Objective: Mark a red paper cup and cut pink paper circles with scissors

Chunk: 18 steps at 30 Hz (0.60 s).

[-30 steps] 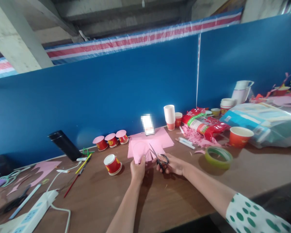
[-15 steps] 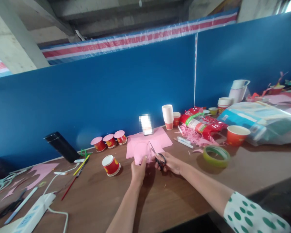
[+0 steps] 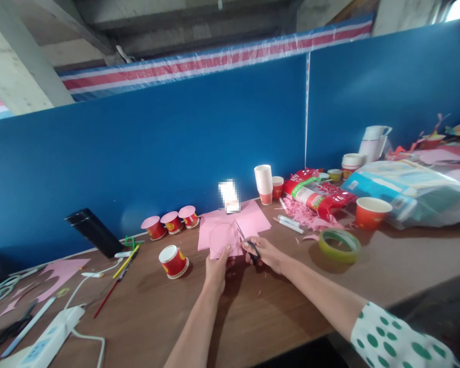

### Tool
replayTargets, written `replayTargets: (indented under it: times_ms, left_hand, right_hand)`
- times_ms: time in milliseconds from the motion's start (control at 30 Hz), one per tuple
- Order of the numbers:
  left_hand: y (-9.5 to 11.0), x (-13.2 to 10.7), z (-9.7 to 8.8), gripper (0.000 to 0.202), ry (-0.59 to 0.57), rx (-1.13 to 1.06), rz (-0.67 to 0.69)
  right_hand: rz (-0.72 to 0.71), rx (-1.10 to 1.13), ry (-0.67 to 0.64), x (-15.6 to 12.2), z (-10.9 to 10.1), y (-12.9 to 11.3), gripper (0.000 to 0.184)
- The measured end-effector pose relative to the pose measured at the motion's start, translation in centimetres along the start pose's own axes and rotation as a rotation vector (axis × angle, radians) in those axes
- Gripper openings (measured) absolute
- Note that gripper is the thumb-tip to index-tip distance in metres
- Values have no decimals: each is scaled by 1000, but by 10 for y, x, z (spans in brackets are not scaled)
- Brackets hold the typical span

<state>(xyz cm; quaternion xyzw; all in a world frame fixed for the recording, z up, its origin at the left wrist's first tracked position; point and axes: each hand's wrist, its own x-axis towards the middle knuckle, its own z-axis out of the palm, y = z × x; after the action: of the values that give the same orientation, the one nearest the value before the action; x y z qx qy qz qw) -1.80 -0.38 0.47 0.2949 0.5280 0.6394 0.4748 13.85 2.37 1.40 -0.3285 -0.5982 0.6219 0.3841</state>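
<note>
My left hand (image 3: 216, 267) pinches the lower edge of a piece of pink paper (image 3: 223, 239), which bears a drawn circle outline. Black-handled scissors (image 3: 253, 249) are gripped in my right hand (image 3: 266, 254), their blades pointing up and left at the paper's right edge. Behind the held piece lie more pink sheets (image 3: 253, 217) on the table. To the left of my hands a red paper cup (image 3: 174, 261) stands upside down. Farther back is a row of three red cups topped with pink discs, the nearest to me being this capped cup (image 3: 189, 217).
On the right are a roll of tape (image 3: 339, 246), markers (image 3: 290, 223), pink paper shreds (image 3: 304, 212), a red packet (image 3: 318, 191) and an orange cup (image 3: 372, 213). A black bottle (image 3: 93, 232) and a power strip (image 3: 51, 340) are on the left. A blue partition (image 3: 157, 148) rises behind.
The pink piece has turned in my left hand, so its circle outline now shows more plainly. The scissor blades look closer together, and the view has shifted slightly.
</note>
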Motion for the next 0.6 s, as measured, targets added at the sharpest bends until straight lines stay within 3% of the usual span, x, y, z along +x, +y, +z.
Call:
replayTargets:
  times_ms: [233,467,600]
  left_hand:
    - [3,0,-2,33,-38,-81,-84]
    - [1,-6,2,33,-202,-91,-147]
    - [0,-6,2,33,-215,-56,-147]
  right_hand:
    - [17,4,0,0,2,-2,37]
    - [-19,-5,34,1,4,2,35]
    - [-49,-2,61,1,3,2,36]
